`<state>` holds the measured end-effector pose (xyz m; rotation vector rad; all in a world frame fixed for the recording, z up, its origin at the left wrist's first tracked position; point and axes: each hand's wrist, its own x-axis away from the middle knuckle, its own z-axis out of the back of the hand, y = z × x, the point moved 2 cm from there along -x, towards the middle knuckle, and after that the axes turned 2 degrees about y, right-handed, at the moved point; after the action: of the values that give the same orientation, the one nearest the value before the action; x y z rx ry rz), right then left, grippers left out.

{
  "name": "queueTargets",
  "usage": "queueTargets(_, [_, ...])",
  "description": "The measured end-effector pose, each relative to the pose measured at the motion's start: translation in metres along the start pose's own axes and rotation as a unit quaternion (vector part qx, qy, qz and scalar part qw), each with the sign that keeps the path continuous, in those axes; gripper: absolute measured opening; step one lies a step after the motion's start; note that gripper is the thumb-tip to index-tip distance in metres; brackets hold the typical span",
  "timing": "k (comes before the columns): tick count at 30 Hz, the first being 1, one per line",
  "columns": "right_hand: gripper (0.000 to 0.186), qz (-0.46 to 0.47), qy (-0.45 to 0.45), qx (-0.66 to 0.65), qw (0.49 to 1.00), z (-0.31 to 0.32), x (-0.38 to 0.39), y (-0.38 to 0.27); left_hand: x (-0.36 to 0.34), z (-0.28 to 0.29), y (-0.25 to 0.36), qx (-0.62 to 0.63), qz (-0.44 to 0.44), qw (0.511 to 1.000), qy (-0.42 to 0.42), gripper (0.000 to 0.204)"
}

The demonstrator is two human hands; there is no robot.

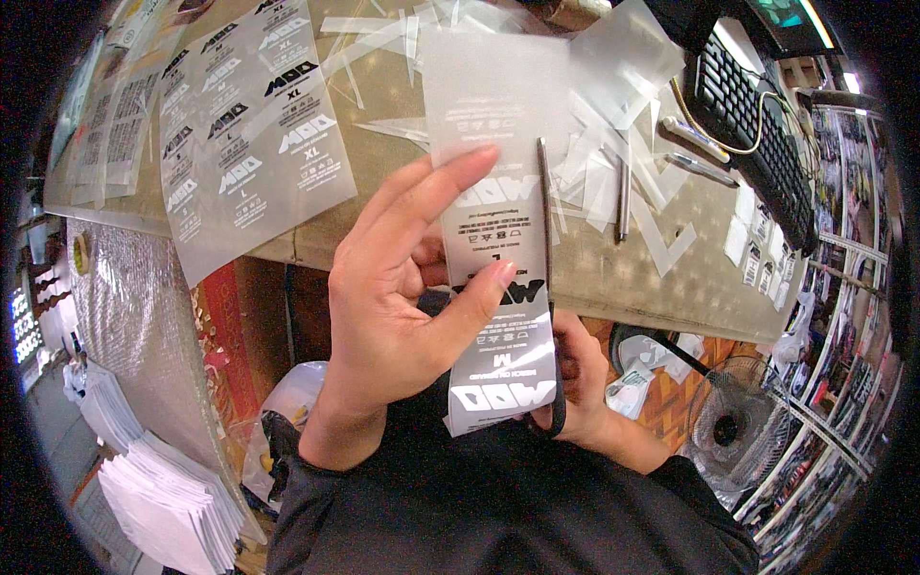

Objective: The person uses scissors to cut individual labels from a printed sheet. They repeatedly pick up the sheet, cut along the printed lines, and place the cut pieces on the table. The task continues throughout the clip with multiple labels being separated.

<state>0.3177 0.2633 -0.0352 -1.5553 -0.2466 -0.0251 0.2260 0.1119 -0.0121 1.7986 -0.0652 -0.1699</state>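
A strip of translucent film [503,225] printed with black and white label designs stands before me, its lower end curled and shiny. My left hand [402,259] grips it from the left, thumb across the front and index finger stretched over the upper part. Along the strip's right edge runs the narrow blade of a pair of scissors [546,211], tip upward. My right hand [582,374] is closed around the black handles, partly hidden behind the film. Left of the strip, a larger printed film sheet [326,182] lies over the table's front edge.
Film offcuts [671,244] litter the table [383,225]. A metal rod [623,206], a pen [704,170] and a black keyboard [757,125] lie to the right. A fan [725,426] stands below the table at right, a paper stack [172,503] at lower left.
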Motion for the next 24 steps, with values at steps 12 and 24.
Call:
queueTargets(12, [0.072,0.005,0.027,-0.096,0.995,0.009,-0.014,-0.009,0.011,-0.007,0.003,0.021,0.040,0.998,-0.051,0.071])
queueTargets(24, [0.070,0.004,0.020,-0.088,0.996,0.014,-0.018,-0.013,0.019,-0.009,0.005,0.006,0.038,0.997,-0.061,0.074])
